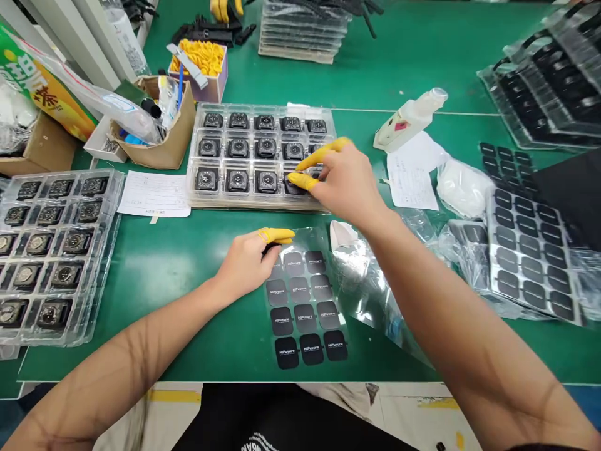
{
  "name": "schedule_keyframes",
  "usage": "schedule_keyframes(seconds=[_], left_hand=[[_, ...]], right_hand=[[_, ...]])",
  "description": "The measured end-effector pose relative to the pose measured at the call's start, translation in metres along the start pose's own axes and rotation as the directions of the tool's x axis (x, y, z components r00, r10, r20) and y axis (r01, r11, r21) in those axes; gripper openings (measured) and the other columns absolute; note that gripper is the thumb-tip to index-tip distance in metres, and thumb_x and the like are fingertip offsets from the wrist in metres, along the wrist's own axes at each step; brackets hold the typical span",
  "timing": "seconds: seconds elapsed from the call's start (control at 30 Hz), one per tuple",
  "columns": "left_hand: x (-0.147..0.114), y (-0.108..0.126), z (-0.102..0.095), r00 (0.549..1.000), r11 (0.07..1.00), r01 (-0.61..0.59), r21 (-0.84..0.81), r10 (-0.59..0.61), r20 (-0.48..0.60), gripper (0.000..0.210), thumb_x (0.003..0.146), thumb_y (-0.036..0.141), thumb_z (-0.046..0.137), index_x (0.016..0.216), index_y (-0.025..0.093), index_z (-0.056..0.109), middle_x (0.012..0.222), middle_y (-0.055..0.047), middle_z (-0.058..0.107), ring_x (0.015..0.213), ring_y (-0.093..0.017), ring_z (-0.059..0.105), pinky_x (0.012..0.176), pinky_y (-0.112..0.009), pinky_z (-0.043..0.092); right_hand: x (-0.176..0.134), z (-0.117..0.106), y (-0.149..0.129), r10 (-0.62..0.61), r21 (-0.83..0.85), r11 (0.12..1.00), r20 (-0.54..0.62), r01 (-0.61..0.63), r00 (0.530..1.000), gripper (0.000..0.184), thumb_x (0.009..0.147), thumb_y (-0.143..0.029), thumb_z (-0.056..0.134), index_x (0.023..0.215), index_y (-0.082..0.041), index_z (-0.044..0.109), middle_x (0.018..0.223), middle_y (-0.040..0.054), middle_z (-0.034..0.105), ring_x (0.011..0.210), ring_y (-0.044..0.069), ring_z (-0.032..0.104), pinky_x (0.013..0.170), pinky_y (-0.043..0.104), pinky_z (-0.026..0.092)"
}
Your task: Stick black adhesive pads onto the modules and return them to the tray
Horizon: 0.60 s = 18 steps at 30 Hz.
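Obscuring one watch (292, 188) partly is the right hand (348, 180).

Right hand (345, 181) farther forward than the left hand (248, 260).

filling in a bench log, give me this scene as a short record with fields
left hand: at the upper left of the sticker sheet
right hand: over the front row of the middle tray
worn: yellow finger covers on both hands
tray contents: black watches in rows
sheet: clear, black HiFuture labels
white bottle: right of the middle tray
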<state>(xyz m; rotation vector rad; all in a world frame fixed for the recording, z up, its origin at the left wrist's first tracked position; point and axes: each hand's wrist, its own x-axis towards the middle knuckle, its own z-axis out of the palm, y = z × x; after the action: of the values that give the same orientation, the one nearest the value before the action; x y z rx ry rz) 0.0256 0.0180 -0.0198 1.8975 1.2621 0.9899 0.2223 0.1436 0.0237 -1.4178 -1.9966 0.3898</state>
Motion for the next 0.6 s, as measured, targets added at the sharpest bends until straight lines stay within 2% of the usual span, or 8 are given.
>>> schedule_keyframes(seconds=[0.1, 0.2, 0.3, 0.37, 0.47, 0.53, 0.6], left_hand=[[0.0, -0.001, 0.0, 0.999, 0.999, -0.032, 0.039, 0.031, 0.006, 0.03, 0.094, 0.007, 0.062, 0.117, 0.019, 0.077, 0.112, -0.004, 0.084, 0.102, -0.02, 0.08, 0.093, -0.032, 0.065], [-0.001, -0.002, 0.0, 0.999, 0.998, -0.044, 0.047, 0.044, 0.008, 0.03, 0.093, 0.008, 0.064, 0.118, 0.017, 0.077, 0.111, -0.005, 0.084, 0.101, -0.02, 0.08, 0.092, -0.032, 0.065], [-0.001, 0.0, -0.001, 0.999, 0.999, -0.028, 0.031, 0.028, 0.018, 0.03, 0.093, 0.009, 0.065, 0.119, 0.015, 0.076, 0.111, -0.006, 0.084, 0.103, -0.02, 0.08, 0.095, -0.032, 0.064], [0.0, 0.002, -0.002, 1.0, 1.0, 0.004, 0.015, -0.005, 0.028, 0.029, 0.093, 0.01, 0.065, 0.119, 0.017, 0.076, 0.111, -0.005, 0.084, 0.103, -0.02, 0.08, 0.096, -0.032, 0.064], [0.001, 0.005, -0.005, 0.995, 0.996, 0.084, -0.025, -0.083, 0.047, 0.028, 0.092, 0.014, 0.067, 0.118, 0.02, 0.075, 0.112, -0.003, 0.084, 0.103, -0.02, 0.08, 0.098, -0.033, 0.063], [0.002, 0.007, -0.006, 0.985, 0.982, 0.168, -0.082, -0.164, 0.055, 0.033, 0.089, 0.022, 0.073, 0.122, 0.021, 0.072, 0.111, -0.002, 0.084, 0.102, -0.021, 0.08, 0.097, -0.035, 0.063], [0.003, 0.008, -0.007, 0.97, 0.961, 0.241, -0.136, -0.234, 0.062, 0.05, 0.083, 0.033, 0.083, 0.129, 0.022, 0.069, 0.111, -0.002, 0.084, 0.103, -0.024, 0.08, 0.097, -0.037, 0.063]], right_hand=[[0.004, 0.015, -0.016, -0.073, -0.146, 0.986, 0.025, 0.076, 0.997, 0.03, 0.094, -0.047, 0.072, 0.106, -0.02, 0.077, 0.118, 0.0138, 0.061, 0.102, 0.03, 0.065, 0.095, 0.054, 0.053], [0.008, 0.031, -0.034, -0.031, -0.216, 0.974, 0.15, 0.063, 0.988, 0.032, 0.092, -0.047, 0.074, 0.105, -0.018, 0.077, 0.112, 0.0145, 0.059, 0.093, 0.03, 0.066, 0.091, 0.054, 0.054], [0.018, 0.037, -0.043, -0.003, -0.193, 0.98, 0.205, 0.044, 0.979, 0.031, 0.082, -0.044, 0.085, 0.097, -0.018, 0.077, 0.105, 0.0128, 0.061, 0.092, 0.03, 0.065, 0.088, 0.051, 0.055], [0.021, 0.031, -0.045, -0.003, -0.094, 0.995, 0.228, 0.025, 0.974, 0.032, 0.076, -0.042, 0.09, 0.093, -0.019, 0.075, 0.095, 0.0093, 0.065, 0.094, 0.03, 0.065, 0.088, 0.049, 0.055], [0.007, 0.013, -0.051, 0.073, 0.187, 0.975, 0.26, -0.124, 0.963, 0.036, 0.072, -0.045, 0.092, 0.092, -0.02, 0.075, 0.081, 0.0036, 0.07, 0.081, 0.025, 0.068, 0.081, 0.045, 0.057], [-0.017, 0.003, -0.056, 0.132, 0.424, 0.872, 0.279, -0.246, 0.951, 0.038, 0.07, -0.049, 0.092, 0.088, -0.021, 0.075, 0.083, 0.0037, 0.074, 0.078, 0.023, 0.07, 0.077, 0.042, 0.059], [-0.047, 0.001, -0.059, 0.217, 0.598, 0.723, 0.278, -0.345, 0.936, 0.04, 0.068, -0.052, 0.092, 0.082, -0.021, 0.071, 0.087, 0.0042, 0.075, 0.079, 0.021, 0.072, 0.075, 0.039, 0.062]])
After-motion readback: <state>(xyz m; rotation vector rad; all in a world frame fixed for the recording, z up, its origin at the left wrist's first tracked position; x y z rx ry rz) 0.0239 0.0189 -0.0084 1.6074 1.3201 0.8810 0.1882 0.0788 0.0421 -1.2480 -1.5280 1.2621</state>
